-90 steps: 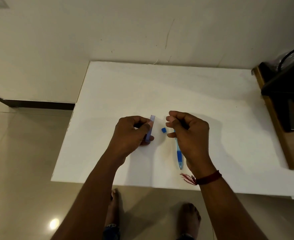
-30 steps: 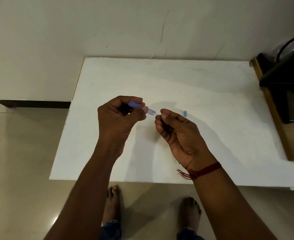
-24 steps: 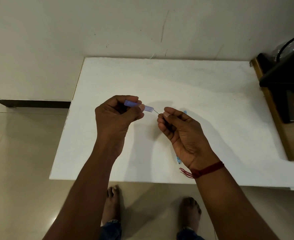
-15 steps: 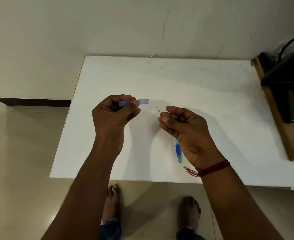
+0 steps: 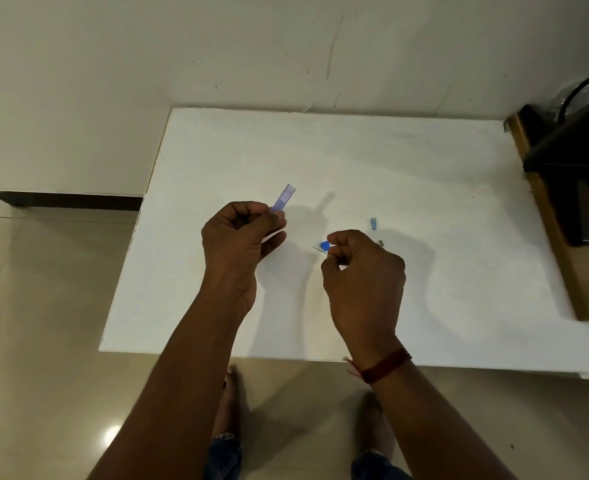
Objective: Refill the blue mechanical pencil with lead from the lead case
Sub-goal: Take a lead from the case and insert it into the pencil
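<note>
The left hand [image 5: 241,239] is held above the white counter [image 5: 424,188], a little left of its middle. Its grip is clenched round the lower end of the lead case [image 5: 283,198], a slim, pale violet, see-through case. The case sticks up out of the fist and tilts away to the right, its far end free in the air.

The right hand [image 5: 362,271] is lower and nearer the counter, just right of the left hand but apart from it. Its grip is a pinch: thumb and forefinger hold a single thin lead [image 5: 318,249], which pokes out to the left, roughly level. A small blue piece [image 5: 325,245] sits right at those fingertips; it may be lying on the counter or caught in the same pinch, and the view is too small to settle that.

Beyond the right hand a clear-blue cap [image 5: 373,224] lies on the counter, with a tiny grey bit [image 5: 381,242] just beside it.

A red thread band [image 5: 386,367] circles the right wrist. A wooden stand [image 5: 549,237] butts against the counter's right edge. Bare feet [image 5: 232,393] show on the tiled floor [image 5: 43,306] below.
</note>
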